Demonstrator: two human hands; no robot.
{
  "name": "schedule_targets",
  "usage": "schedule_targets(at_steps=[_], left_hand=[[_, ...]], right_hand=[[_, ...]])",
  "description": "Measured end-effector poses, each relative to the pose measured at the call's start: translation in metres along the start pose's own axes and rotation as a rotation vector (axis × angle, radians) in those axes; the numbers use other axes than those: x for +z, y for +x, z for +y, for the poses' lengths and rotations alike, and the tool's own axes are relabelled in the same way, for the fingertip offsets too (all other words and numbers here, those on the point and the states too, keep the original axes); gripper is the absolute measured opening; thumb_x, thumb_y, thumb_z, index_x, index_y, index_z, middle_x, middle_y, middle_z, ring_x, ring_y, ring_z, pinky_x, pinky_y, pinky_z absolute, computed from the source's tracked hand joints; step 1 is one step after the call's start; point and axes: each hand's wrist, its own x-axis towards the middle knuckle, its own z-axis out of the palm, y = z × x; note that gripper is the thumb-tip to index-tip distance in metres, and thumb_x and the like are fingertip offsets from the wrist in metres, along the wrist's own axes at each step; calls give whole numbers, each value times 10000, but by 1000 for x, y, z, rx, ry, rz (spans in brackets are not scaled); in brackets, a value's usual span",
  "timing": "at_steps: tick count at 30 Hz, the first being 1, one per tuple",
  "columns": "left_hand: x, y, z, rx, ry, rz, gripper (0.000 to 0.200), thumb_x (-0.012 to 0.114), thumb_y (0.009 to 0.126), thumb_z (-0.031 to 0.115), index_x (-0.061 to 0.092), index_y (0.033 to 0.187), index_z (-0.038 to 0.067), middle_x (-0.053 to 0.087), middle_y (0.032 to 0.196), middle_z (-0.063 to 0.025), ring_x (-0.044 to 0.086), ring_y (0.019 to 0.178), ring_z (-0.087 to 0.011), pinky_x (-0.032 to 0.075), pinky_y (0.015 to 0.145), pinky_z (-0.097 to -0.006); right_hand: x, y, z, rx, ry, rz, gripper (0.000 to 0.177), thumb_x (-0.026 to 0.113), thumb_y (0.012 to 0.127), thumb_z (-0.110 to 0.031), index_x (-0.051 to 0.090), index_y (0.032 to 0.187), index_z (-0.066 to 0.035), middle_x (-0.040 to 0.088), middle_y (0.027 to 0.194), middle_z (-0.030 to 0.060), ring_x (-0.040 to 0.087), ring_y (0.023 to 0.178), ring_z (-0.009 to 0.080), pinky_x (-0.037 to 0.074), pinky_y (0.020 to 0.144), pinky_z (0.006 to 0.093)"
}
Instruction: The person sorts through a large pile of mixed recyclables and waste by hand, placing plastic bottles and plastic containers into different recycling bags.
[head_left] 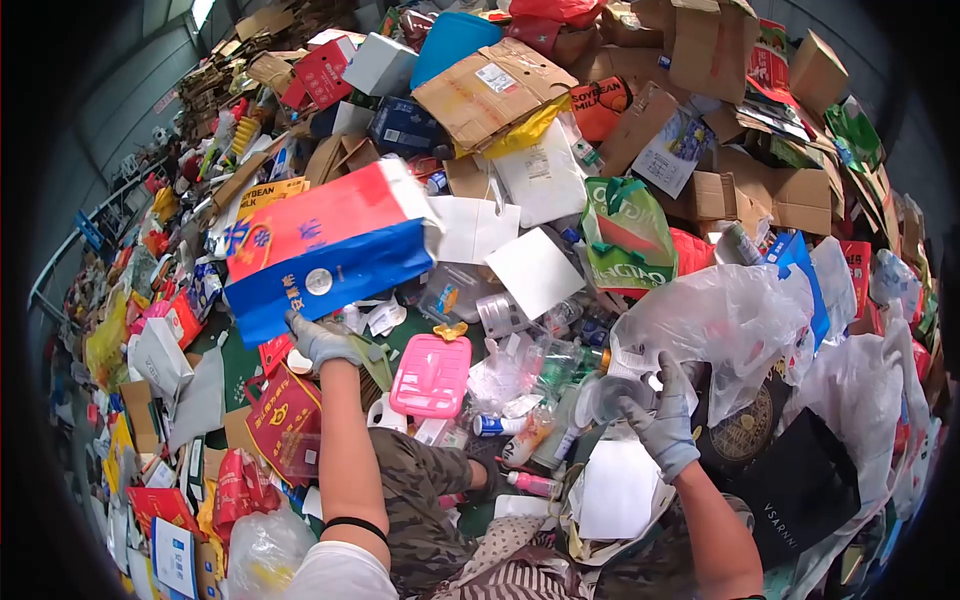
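My left hand [322, 340], in a grey glove, grips the lower edge of a large red, white and blue paper bag [325, 245] and holds it up over the pile. My right hand [662, 412], also gloved, holds a clear plastic bottle [600, 398] by its body, close to a big clear plastic bag [725, 320]. Between the hands lie a pink plastic tray [432, 375] and several crushed clear bottles [560, 360]. My camouflage trousers [420, 500] show below.
A deep heap of flattened cardboard boxes [495, 90], paper bags and packaging fills the whole view. A green and red bag [625, 235] lies at centre right, a black VSARNNI bag [795, 495] at lower right, red boxes [280, 410] at lower left.
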Motion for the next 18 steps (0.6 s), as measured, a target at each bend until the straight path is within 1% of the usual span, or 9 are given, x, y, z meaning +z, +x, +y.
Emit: schedule_targets(at_steps=[1, 4, 6, 7, 8, 10, 12, 16, 18], left_hand=[[-31, 51, -20, -27, 28, -80, 577, 579, 843, 413, 369, 1242, 54, 508, 1195, -171, 548, 1039, -298, 489, 861, -416], [-76, 109, -81, -504, 268, -44, 736, 587, 798, 512, 310, 1319, 72, 433, 1283, -188, 447, 1183, -321, 396, 979, -443], [-77, 72, -123, -695, 626, -228, 794, 602, 776, 529, 270, 1365, 112, 347, 1355, -190, 338, 1271, -332, 307, 1039, -454], [-75, 57, -145, -789, 782, -308, 770, 594, 789, 502, 274, 1359, 95, 371, 1338, -179, 396, 1214, -319, 349, 995, -454], [-70, 46, -166, -876, 936, -392, 746, 587, 802, 476, 278, 1353, 78, 396, 1320, -169, 453, 1157, -306, 392, 952, -455], [-57, 34, -210, -889, 1178, -601, 829, 615, 783, 482, 201, 1396, 108, 321, 1376, -199, 353, 1259, -335, 332, 1012, -458], [-53, 38, -270, -770, 1319, -715, 825, 643, 781, 428, 203, 1398, 103, 337, 1369, -217, 407, 1217, -328, 380, 962, -465], [-60, 53, -426, -597, 1553, -511, 1049, 792, 614, 430, 201, 1382, 29, 391, 1319, -233, 447, 1165, -307, 402, 923, -450], [-51, 33, -449, -655, 1416, -470, 1165, 835, 549, 388, 137, 1405, 18, 323, 1387, -216, 393, 1239, -326, 314, 1024, -400]], right_hand=[[0, -4, 4, 4, -28, -22, 856, 744, 697, -181, 247, 1365, 19, 380, 1304, 199, 401, 1206, 302, 328, 1016, 357], [3, -15, 3, 11, -62, -107, 828, 731, 715, -227, 263, 1348, 28, 373, 1298, 216, 401, 1198, 324, 332, 1010, 371], [6, -18, -2, 10, -76, -172, 810, 723, 726, -255, 274, 1336, 35, 362, 1299, 230, 394, 1198, 342, 333, 1008, 382], [10, -21, 2, -43, -124, -188, 799, 721, 729, -260, 279, 1327, 36, 349, 1309, 244, 375, 1213, 358, 328, 1008, 386], [14, -26, 4, 0, -118, -233, 794, 715, 731, -285, 290, 1322, 30, 340, 1318, 253, 366, 1218, 377, 323, 1011, 403], [16, -25, -6, 51, -159, -320, 804, 711, 728, -318, 292, 1324, 23, 326, 1326, 264, 348, 1228, 397, 311, 1019, 421], [18, -24, -2, -2, -258, -376, 810, 706, 728, -336, 291, 1329, 16, 314, 1331, 269, 341, 1229, 407, 303, 1024, 433], [22, -14, 11, 85, -217, -456, 770, 702, 728, -321, 324, 1310, 15, 359, 1290, 278, 379, 1201, 409, 322, 1012, 435], [23, -1, 15, 105, -252, -494, 760, 700, 729, -318, 332, 1305, 12, 365, 1285, 276, 386, 1194, 407, 325, 1009, 436]])
